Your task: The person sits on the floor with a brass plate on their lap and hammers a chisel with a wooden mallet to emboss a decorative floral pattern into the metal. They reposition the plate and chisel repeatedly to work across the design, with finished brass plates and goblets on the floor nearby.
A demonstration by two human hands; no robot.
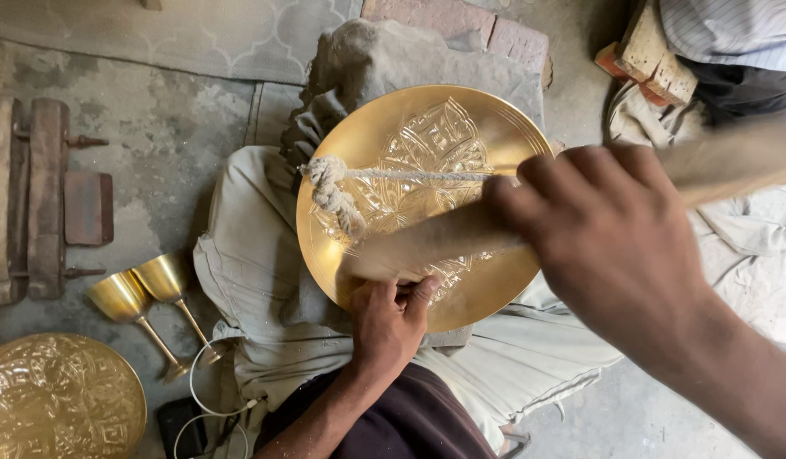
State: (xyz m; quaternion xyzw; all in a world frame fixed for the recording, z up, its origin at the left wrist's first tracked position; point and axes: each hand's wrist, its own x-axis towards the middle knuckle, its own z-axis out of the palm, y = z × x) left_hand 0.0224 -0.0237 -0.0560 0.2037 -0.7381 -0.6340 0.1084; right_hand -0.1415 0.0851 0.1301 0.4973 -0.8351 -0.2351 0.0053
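Observation:
A round brass plate (503,127) with an engraved middle lies on a cloth-covered block. A knotted rope (333,191) runs across it. My left hand (393,319) rests on the plate's near rim, fingers curled around a small tool that I cannot make out. My right hand (601,242) is raised above the plate and grips a wooden handle (427,242) that is blurred by motion and points left over the plate.
Two brass goblets (142,293) lie on the floor at left. Another engraved brass plate (57,399) is at the bottom left. Wooden blocks (36,195) line the left edge. Bricks (656,55) and a person's striped sleeve (733,30) sit top right.

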